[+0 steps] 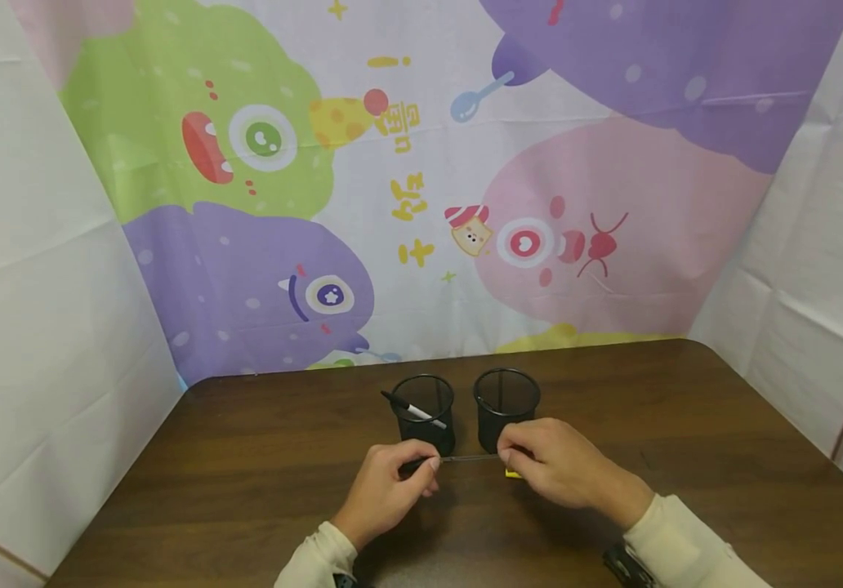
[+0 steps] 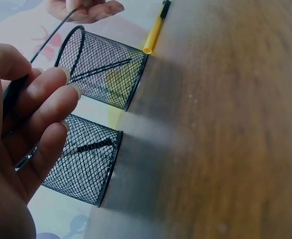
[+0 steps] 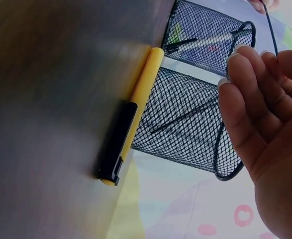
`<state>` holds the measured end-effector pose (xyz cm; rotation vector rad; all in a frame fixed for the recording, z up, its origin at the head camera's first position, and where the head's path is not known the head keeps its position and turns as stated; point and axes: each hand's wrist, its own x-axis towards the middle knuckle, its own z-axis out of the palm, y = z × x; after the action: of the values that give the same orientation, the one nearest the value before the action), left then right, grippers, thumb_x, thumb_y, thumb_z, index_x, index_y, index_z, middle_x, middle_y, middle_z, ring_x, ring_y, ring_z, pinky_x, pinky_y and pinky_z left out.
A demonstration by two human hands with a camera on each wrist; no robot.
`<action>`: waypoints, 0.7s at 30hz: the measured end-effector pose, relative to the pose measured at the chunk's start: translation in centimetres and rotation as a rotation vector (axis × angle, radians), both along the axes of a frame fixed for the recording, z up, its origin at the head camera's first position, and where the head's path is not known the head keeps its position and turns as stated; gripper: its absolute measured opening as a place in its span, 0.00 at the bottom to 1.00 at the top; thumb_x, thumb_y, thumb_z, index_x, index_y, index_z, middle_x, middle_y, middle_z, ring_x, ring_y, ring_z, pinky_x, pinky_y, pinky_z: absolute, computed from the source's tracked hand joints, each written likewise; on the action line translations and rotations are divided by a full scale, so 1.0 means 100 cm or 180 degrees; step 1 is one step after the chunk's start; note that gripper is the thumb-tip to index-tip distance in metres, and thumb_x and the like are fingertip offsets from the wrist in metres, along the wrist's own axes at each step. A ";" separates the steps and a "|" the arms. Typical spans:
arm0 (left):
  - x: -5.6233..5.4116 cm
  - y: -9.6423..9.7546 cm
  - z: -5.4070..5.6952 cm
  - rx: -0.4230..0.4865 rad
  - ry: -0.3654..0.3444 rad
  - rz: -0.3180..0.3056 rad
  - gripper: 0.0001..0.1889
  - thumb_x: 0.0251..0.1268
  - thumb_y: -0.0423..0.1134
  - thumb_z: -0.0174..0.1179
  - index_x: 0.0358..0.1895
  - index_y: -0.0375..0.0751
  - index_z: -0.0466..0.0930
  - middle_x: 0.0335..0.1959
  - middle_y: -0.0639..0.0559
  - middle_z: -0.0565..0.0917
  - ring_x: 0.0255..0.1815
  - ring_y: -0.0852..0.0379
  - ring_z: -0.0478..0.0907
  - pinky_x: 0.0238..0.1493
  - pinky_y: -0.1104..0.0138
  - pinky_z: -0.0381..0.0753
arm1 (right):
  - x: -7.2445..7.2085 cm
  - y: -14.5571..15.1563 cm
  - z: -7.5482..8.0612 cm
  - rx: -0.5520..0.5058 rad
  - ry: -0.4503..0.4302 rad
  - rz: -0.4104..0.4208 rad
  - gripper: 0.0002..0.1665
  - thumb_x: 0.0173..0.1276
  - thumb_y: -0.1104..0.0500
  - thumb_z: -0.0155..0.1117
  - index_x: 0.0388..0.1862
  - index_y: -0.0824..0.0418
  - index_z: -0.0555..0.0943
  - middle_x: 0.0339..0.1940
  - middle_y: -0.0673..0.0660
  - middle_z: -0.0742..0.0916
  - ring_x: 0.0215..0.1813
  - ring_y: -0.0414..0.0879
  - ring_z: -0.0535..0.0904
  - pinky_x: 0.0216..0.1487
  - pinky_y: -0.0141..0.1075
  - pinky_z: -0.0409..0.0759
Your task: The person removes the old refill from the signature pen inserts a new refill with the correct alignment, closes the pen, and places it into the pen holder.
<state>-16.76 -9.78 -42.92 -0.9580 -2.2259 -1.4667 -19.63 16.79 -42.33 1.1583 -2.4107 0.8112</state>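
My left hand pinches the thicker black end of a thin dark rod. The rod runs level across to my right hand, whose thumb and forefinger pinch its far end. What kind of tool it is cannot be made out. Just behind the hands stand two black mesh pen cups. In the left cup leans a white marker with a black end. The right cup holds a dark slim stick, seen through the mesh. A yellow pen with a black cap lies on the table under my right hand.
The brown wooden table ends at a cloth backdrop with cartoon figures. White cloth walls close in both sides. Both cups stand side by side with a narrow gap.
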 end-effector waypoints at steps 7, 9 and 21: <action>0.000 0.000 0.000 -0.0014 0.0010 0.0034 0.08 0.64 0.21 0.61 0.34 0.38 0.83 0.19 0.47 0.83 0.19 0.50 0.82 0.24 0.68 0.83 | -0.001 0.001 -0.001 0.0049 0.0047 -0.0044 0.17 0.68 0.65 0.63 0.27 0.44 0.73 0.23 0.35 0.72 0.26 0.32 0.68 0.29 0.29 0.70; 0.000 0.000 0.001 -0.0021 -0.0008 0.0049 0.07 0.64 0.22 0.61 0.34 0.38 0.83 0.20 0.47 0.83 0.19 0.51 0.82 0.24 0.67 0.83 | -0.001 0.002 -0.001 0.0068 0.0045 -0.0061 0.16 0.69 0.65 0.63 0.27 0.45 0.73 0.23 0.35 0.71 0.26 0.32 0.68 0.29 0.29 0.70; -0.014 -0.003 -0.021 -0.0120 -0.0141 0.0229 0.06 0.66 0.25 0.63 0.36 0.40 0.84 0.20 0.51 0.84 0.19 0.57 0.82 0.24 0.69 0.82 | -0.002 0.002 0.000 0.0128 -0.0009 -0.0116 0.16 0.69 0.65 0.63 0.27 0.45 0.74 0.22 0.35 0.71 0.25 0.32 0.68 0.28 0.29 0.70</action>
<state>-18.12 -10.11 -45.02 -0.8551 -2.3020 -1.4327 -19.88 17.04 -42.34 1.1254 -2.4535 0.7571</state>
